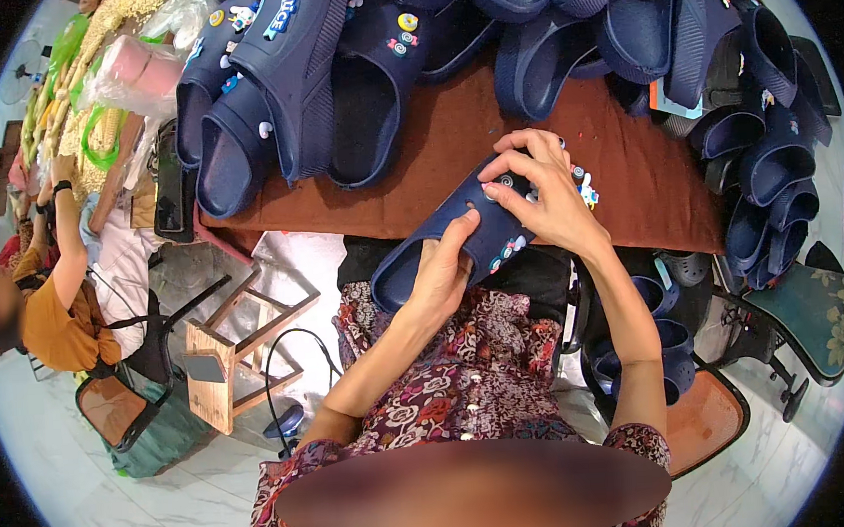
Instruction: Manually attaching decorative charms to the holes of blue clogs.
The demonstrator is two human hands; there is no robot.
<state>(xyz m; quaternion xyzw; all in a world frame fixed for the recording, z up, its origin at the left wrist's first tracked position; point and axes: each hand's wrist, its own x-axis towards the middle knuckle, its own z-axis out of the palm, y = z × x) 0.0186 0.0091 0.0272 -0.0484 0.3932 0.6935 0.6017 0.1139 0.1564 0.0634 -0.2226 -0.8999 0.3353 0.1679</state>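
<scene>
The person is holding a dark blue slipper (459, 237) over the edge of the brown table (435, 156), just above their lap. The left hand (442, 272) is wrapping around the slipper from below, with the fingers curled shut on its side and the thumb lying on top. The right hand (544, 198) is resting on the slipper's wide strap. Its fingers are bent and close together, and the fingertips (491, 192) are pressing on a small round charm (506, 180) on the strap. More little colourful charms (584, 188) are lying on the table just beside the right hand. A big pile of dark blue slippers (333, 66) is lying across the back of the table. Another person in an orange shirt (58, 315) is sitting far off to the left.
</scene>
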